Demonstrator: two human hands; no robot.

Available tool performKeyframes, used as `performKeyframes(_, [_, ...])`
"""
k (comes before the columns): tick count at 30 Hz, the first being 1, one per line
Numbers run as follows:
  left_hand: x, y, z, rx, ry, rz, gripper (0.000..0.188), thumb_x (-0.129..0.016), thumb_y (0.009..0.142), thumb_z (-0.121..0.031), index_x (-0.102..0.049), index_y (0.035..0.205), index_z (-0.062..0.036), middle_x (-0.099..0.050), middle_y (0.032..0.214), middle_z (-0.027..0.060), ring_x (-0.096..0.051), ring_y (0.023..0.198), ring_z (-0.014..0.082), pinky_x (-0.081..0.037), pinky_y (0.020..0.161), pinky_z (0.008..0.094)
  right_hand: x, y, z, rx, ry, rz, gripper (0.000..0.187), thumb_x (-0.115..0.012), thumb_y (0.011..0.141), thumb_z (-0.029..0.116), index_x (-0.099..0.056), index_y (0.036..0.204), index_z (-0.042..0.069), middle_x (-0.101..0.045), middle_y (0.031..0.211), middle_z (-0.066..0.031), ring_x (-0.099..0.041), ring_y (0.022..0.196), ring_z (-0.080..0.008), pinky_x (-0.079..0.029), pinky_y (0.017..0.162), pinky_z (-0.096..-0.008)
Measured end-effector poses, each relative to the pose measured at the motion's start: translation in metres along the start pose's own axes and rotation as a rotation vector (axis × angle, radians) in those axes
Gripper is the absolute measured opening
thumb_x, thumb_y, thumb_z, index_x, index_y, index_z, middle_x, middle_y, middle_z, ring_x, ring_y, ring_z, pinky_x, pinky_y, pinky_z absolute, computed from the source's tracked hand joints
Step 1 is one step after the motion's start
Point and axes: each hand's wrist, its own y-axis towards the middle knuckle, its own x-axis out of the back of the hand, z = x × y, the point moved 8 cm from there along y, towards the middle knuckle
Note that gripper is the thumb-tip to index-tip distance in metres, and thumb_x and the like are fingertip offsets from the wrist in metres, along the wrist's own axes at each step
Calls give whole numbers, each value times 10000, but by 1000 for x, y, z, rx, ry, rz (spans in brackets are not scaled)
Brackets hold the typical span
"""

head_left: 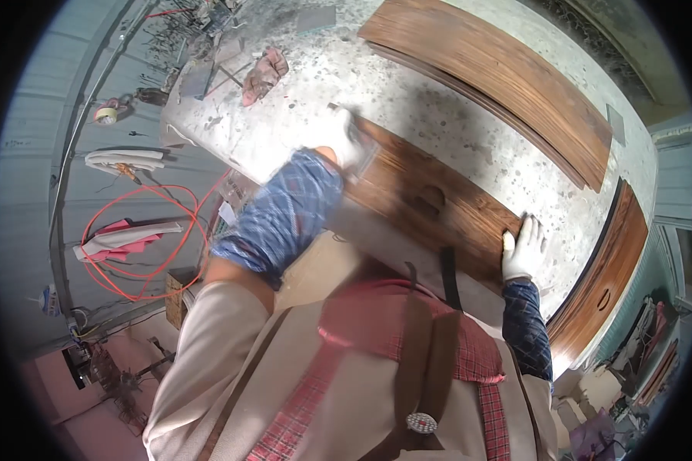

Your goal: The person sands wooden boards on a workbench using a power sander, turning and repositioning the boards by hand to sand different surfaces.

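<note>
A brown wood-grain panel with a dark oval recess lies slantwise on the spotted pale worktable before me. At the panel's left end is my left hand, in a white glove, its fingers closed and partly smeared. A flat greyish piece shows beside it, against the wood; its kind is too blurred to tell. My right hand, also white-gloved, rests with fingers stretched out at the panel's right end. Blue patterned sleeve covers are on both forearms.
Long stacked wood-grain boards lie at the table's far side. Another panel with an oval handle sits at the right edge. A pinkish rag lies at the far left. An orange hose loops on the left, near a tape roll.
</note>
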Motion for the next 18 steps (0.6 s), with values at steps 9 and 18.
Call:
performKeyframes(9, [10, 11, -81, -36, 264, -230, 520, -762, 822, -429, -676, 1235, -124, -656, 1276, 169, -651, 1156, 334, -546, 986, 445, 11, -3, -8, -122, -17, 254, 729, -549, 1027, 458, -336, 1607, 71, -374, 1666, -143, -309, 1554, -346, -237, 1253, -547])
performKeyframes(18, [-22, -49, -159, -162, 206, 65, 467, -754, 852, -332, -651, 1265, -140, -564, 1355, 144, -530, 1301, 366, -549, 1013, 462, 21, -4, -6, -103, 58, 137, 643, -633, 982, 343, -453, 1528, 54, -464, 1590, -174, -404, 1476, -406, -310, 1201, -562])
